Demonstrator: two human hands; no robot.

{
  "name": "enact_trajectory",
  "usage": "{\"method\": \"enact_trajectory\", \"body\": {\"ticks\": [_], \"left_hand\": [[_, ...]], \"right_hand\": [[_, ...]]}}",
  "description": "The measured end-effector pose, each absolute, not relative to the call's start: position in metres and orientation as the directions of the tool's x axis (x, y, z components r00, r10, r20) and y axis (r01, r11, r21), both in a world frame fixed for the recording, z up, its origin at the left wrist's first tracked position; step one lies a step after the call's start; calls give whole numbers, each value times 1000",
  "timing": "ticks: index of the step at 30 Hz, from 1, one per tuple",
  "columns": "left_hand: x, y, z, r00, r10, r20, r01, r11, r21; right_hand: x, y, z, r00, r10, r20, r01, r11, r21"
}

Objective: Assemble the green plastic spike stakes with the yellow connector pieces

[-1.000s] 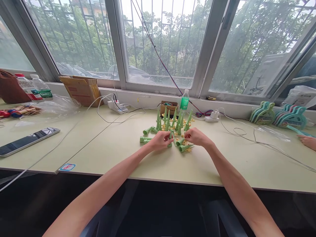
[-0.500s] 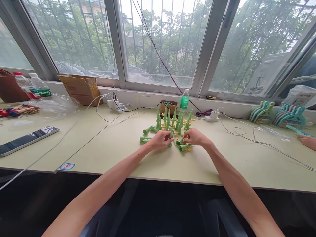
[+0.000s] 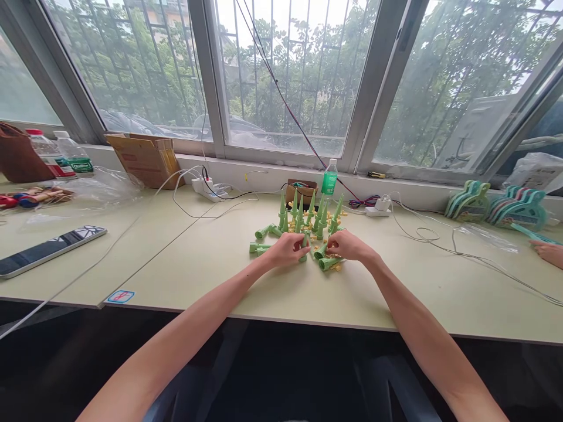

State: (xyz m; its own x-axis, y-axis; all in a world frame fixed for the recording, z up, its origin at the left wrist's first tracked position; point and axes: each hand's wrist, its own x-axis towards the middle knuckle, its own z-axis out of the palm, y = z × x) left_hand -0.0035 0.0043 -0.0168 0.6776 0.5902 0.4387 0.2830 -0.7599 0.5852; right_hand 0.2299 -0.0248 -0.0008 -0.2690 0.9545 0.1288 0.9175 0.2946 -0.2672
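My left hand (image 3: 290,249) is closed around a green plastic cone-shaped piece (image 3: 304,253) that stands upright on the table. Just to the right, my right hand (image 3: 345,244) has its fingers pinched together among small yellow pieces and green cones; what it grips is hidden. Two green cones lie on their sides below its fingers, the nearer green cone (image 3: 326,264) with its hollow end facing me. Behind both hands several green spiked cones (image 3: 311,212) stand upright, with small yellow valve-like pieces (image 3: 341,214) between them. More green cones (image 3: 255,248) lie left of my left hand.
A green-labelled bottle (image 3: 329,177) and a small brown box (image 3: 301,190) stand behind the cones. White power strips (image 3: 379,207) and loose cables run along the wall. A phone (image 3: 53,251) lies left. Another person's hand (image 3: 548,252) is at the far right, near teal plastic pieces (image 3: 468,200).
Almost nothing differs; both hands keep the same place and the view has shifted very slightly.
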Motion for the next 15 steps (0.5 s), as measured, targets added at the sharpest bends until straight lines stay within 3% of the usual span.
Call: {"method": "enact_trajectory", "body": {"ticks": [15], "left_hand": [[-3, 4, -18, 662, 611, 434, 305, -749, 589]], "right_hand": [[233, -30, 6, -302, 928, 218, 881, 359, -307]]}}
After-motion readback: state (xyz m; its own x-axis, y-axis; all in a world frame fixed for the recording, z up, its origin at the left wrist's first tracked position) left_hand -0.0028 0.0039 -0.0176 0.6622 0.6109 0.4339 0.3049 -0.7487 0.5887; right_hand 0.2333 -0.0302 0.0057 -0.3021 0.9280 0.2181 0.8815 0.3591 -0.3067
